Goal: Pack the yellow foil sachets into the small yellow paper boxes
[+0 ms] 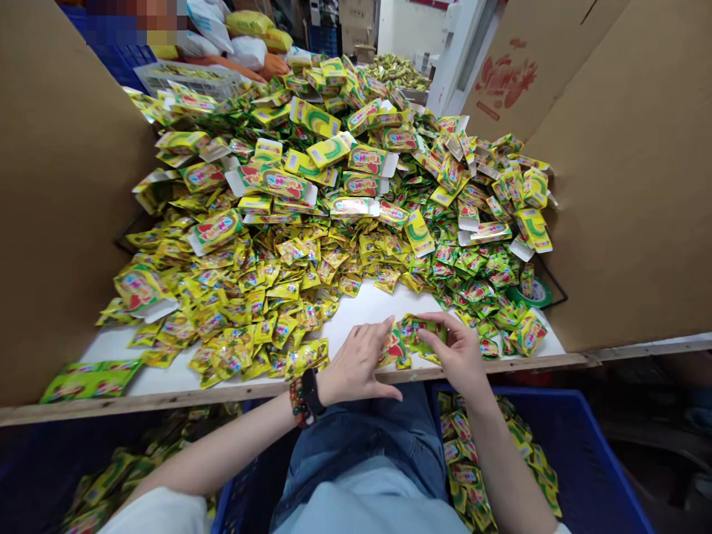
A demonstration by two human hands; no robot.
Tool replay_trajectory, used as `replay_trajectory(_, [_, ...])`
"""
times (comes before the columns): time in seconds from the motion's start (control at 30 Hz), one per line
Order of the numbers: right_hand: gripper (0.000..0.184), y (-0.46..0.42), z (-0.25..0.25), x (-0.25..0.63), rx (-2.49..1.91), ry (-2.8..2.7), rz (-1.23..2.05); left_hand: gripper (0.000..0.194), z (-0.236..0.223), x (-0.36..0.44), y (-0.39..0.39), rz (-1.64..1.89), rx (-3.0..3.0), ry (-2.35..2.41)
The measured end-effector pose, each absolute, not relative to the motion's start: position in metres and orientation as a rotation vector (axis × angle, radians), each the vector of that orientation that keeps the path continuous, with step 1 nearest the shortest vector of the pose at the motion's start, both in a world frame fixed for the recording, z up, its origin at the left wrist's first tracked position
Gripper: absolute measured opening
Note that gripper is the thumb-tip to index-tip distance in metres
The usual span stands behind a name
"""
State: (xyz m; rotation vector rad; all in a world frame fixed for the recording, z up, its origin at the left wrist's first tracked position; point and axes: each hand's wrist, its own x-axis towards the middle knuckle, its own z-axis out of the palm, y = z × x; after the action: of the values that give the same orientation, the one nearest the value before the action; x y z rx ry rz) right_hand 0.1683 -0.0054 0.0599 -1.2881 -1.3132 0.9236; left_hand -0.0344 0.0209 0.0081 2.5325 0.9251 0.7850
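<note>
Head view: the left hand (361, 363) lay palm down near the front edge of the white table (367, 308), its fingers straight and close together, the thumb spread away from them. Nothing was pinched in it; its fingertips were at the left side of a yellow carton (392, 347) with a red fruit print, partly hidden by the hand. Whether they pressed on it could not be told.

The right hand (456, 352) pinched a green packet (417, 334) between thumb and fingers, just to the right of the carton. Both things were at the front of the table, between the hands.

Yellow packets (267, 297) were heaped to the left, and small green packets (478, 267) to the right. Many yellow boxes (278, 183), several with white flaps open, lay tilted on top of the heap behind. A joined green strip (92, 380) lay at the front left corner, and a green tape roll (534, 292) sat by the right cardboard panel (639, 185). Another cardboard panel (55, 200) stood on the left. Below the table edge, a blue bin (584, 445) on the right held more packets. A dark watch (313, 391) and a beaded bracelet (300, 401) circled the left wrist.
</note>
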Motion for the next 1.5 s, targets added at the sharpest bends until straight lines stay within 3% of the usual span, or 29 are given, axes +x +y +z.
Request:
replay_trajectory(0.13, [0.016, -0.019, 0.066, 0.161, -1.298, -1.567, 0.873, 0.058, 0.002, -0.017, 0.003, 0.801, 2.35, 1.167])
replay_trajectory(0.37, [0.03, -0.024, 0.079, 0.163, -1.614, -2.047, 0.494, 0.041, -0.013, 0.006, -0.011, 0.981, 2.244, 1.264])
replay_trajectory(0.5, [0.03, -0.027, 0.075, 0.15, -1.771, -2.045, 0.223, 0.042, -0.019, 0.012, -0.017, 1.064, 2.143, 1.313])
replay_trajectory(0.7, [0.025, -0.034, 0.063, 0.135, -1.662, -2.073, 0.257, 0.037, -0.026, 0.013, -0.025, 1.225, 2.079, 1.261])
replay_trajectory(0.9, [0.036, -0.048, 0.044, 0.128, -1.506, -1.892, 0.105, 0.039, -0.028, 0.01, -0.024, 1.298, 2.012, 1.275])
replay_trajectory(1.17, [0.032, -0.058, 0.04, 0.123, -1.513, -1.871, 0.286, 0.04, -0.034, 0.011, -0.031, 1.326, 2.014, 1.251])
replay_trajectory(1.37, [0.043, -0.058, 0.048, 0.127, -1.494, -2.07, 0.455, 0.029, -0.036, 0.013, -0.031, 1.358, 2.069, 1.25])
replay_trajectory(1.5, [0.041, -0.058, 0.051, 0.131, -1.479, -2.02, 0.555, 0.038, -0.037, 0.013, -0.03, 1.365, 2.056, 1.269])
